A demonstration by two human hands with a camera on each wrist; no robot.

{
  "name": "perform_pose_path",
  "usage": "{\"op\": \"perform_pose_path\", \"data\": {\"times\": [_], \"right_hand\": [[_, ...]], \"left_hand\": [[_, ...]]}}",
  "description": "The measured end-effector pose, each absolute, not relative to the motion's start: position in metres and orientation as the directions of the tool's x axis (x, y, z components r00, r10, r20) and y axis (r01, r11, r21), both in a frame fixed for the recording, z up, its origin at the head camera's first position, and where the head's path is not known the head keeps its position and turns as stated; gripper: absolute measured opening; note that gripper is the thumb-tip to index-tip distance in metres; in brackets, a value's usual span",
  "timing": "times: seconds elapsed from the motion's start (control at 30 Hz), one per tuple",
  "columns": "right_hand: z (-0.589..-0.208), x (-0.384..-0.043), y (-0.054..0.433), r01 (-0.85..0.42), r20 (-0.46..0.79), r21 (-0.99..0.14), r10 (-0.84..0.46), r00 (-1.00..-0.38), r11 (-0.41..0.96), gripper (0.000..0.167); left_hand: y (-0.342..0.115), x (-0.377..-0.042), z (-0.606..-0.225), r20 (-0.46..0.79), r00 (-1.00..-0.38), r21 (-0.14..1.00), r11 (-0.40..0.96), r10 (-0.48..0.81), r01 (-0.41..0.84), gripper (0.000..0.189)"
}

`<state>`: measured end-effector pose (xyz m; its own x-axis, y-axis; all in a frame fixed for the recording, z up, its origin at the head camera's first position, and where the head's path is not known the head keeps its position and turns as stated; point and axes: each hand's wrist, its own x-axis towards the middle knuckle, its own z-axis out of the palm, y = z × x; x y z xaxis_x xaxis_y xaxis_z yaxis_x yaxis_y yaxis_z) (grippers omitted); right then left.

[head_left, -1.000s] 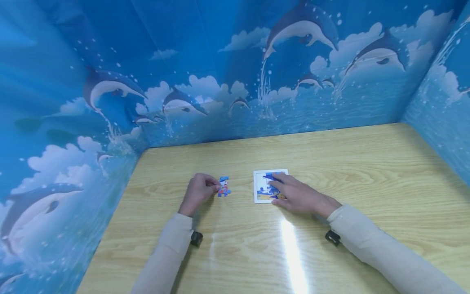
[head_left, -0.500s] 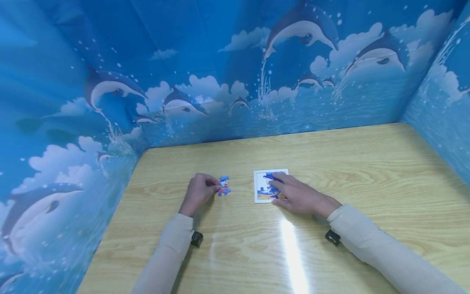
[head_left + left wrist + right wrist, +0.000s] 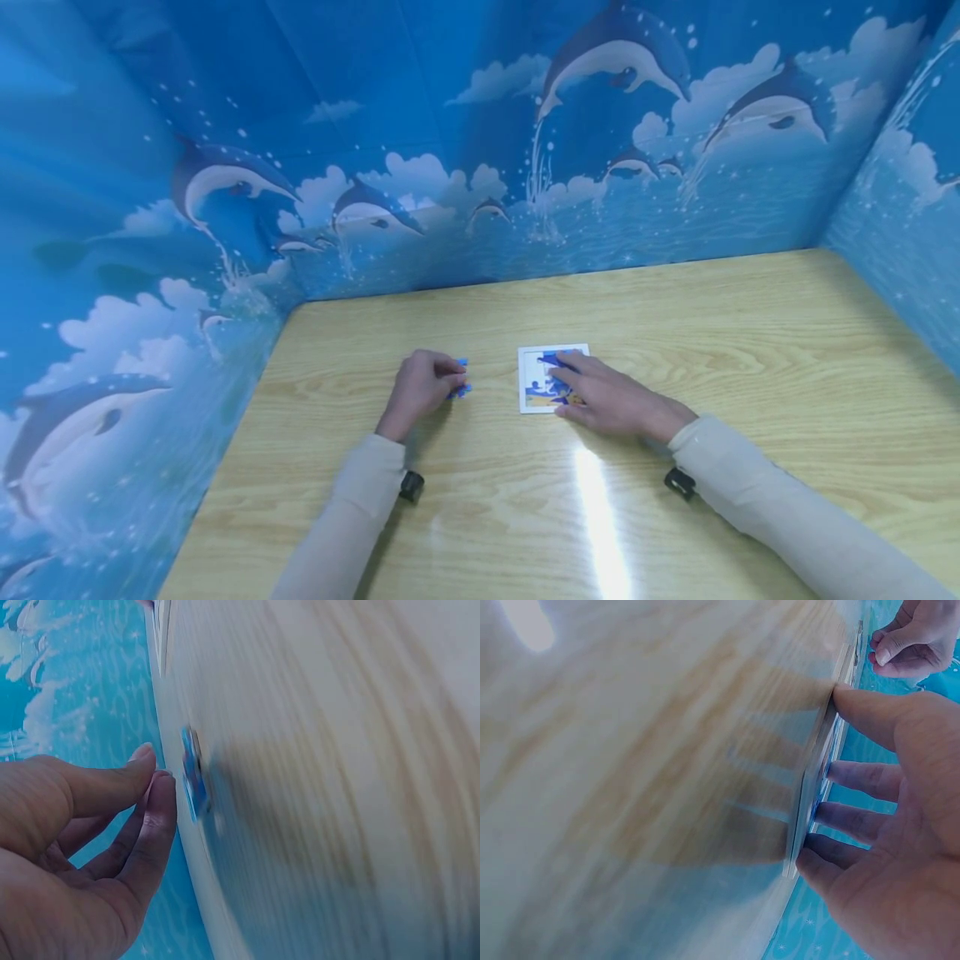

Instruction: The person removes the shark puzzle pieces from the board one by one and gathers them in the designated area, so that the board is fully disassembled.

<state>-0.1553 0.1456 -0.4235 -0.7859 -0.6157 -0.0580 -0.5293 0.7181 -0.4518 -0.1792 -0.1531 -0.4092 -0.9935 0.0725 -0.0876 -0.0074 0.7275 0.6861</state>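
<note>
In the head view, my left hand (image 3: 420, 387) is over a small cluster of jigsaw pieces (image 3: 462, 391) on the table and hides most of it. The left wrist view has its thumb and index finger meeting at the tips, a little apart from the blue-edged pieces (image 3: 193, 776). I see nothing between those fingertips. My right hand (image 3: 611, 398) rests with spread fingers on a white-framed jigsaw puzzle (image 3: 522, 383), covering its right part. Blue and yellow pieces show inside the frame, beside a white area. In the right wrist view, the thumb touches the edge of the puzzle (image 3: 804, 802).
The wood-grain table (image 3: 675, 325) extends around both hands. Behind it and along both sides hang blue dolphin-print sheets (image 3: 450, 208). Glare (image 3: 596, 517) brightens the tabletop in front of the puzzle. A small black device (image 3: 680, 484) sits at the right cuff.
My left hand has moved slightly right over the loose pieces and now covers more of them. My right hand and the framed puzzle have stayed in place.
</note>
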Motion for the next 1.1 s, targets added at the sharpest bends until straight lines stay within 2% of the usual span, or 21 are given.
{"op": "perform_pose_path", "data": {"times": [0.2,0.57,1.1], "right_hand": [[-0.423,-0.156,0.146,-0.526,-0.061,-0.456,-0.615,-0.786,0.718,0.067],[-0.423,-0.155,0.144,-0.523,-0.06,-0.453,-0.61,-0.79,0.722,0.066],[-0.423,-0.156,0.144,-0.536,-0.047,-0.446,-0.617,-0.786,0.717,0.066]], "left_hand": [[-0.132,-0.178,-0.409,-0.101,-0.987,0.645,0.764,0.122,0.029,0.01],[-0.102,-0.176,-0.414,-0.105,-0.963,0.636,0.761,0.247,0.126,0.01],[-0.083,-0.173,-0.417,-0.095,-0.936,0.625,0.752,0.338,0.208,0.019]]}}
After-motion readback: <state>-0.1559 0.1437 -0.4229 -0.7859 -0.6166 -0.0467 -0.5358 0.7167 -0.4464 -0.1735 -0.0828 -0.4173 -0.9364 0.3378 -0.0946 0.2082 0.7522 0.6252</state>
